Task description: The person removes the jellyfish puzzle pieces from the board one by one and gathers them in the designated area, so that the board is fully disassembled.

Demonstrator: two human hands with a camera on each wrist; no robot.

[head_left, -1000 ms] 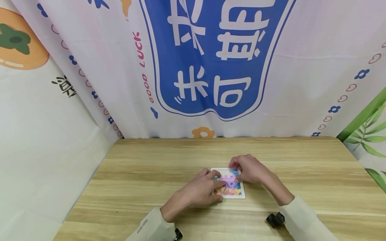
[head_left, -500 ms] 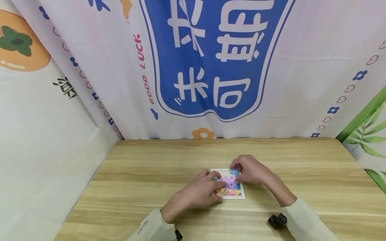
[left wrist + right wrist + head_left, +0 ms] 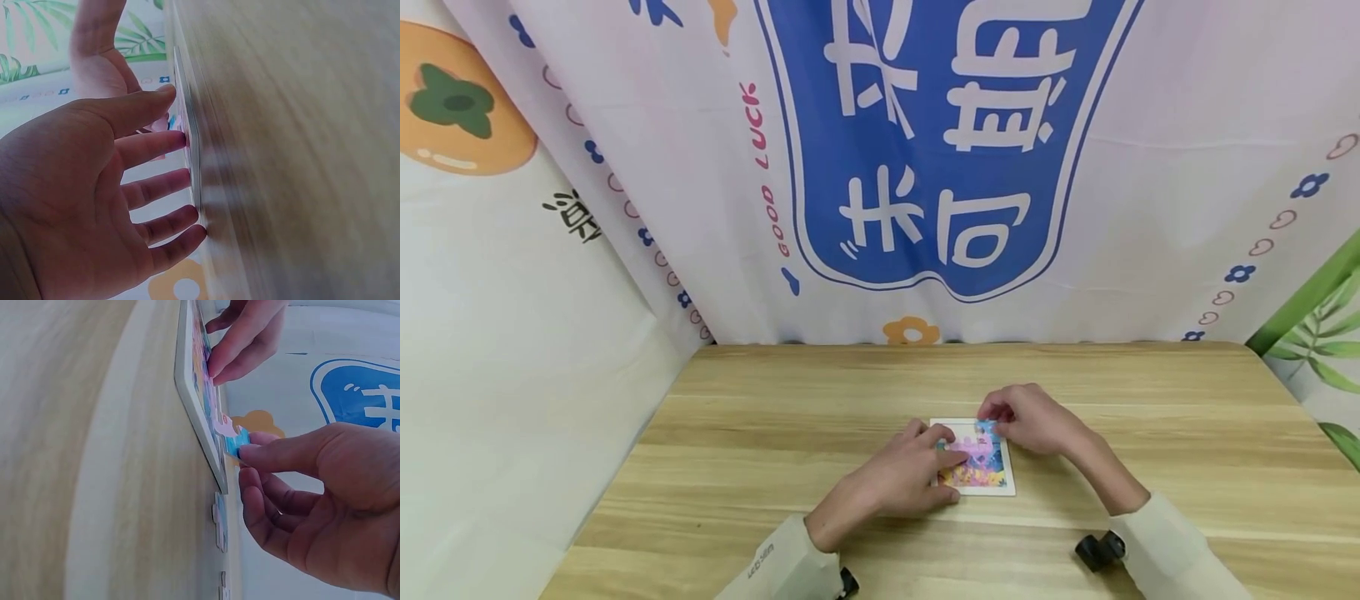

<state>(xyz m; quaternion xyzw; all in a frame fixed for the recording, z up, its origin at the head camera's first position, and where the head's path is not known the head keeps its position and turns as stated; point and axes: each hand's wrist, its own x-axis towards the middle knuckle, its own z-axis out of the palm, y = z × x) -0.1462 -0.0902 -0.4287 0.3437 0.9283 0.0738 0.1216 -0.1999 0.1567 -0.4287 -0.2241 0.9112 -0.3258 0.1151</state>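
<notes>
A small jigsaw puzzle in a white tray (image 3: 981, 492) lies on the wooden table, its picture pink, blue and yellow. My left hand (image 3: 906, 471) rests on its left part with fingers spread; in the left wrist view the fingertips (image 3: 181, 139) meet the tray's edge and face. At the upper right corner my right hand (image 3: 1033, 421) pinches a blue puzzle piece (image 3: 236, 444) between thumb and finger. The right wrist view shows this piece tilted up from the tray, next to a pink piece (image 3: 225, 427). Pale tray bottom shows at the upper left of the picture.
Beyond the tray, loose puzzle pieces (image 3: 220, 522) lie on the table (image 3: 760, 433) in the right wrist view; the right hand hides that spot from the head view. A printed cloth (image 3: 1120, 250) hangs along the table's back edge.
My right thumb has moved up toward the tray's corner, and the blue piece there now shows tilted in the pinch. My left hand keeps its place on the puzzle. The head view shifts slightly.
</notes>
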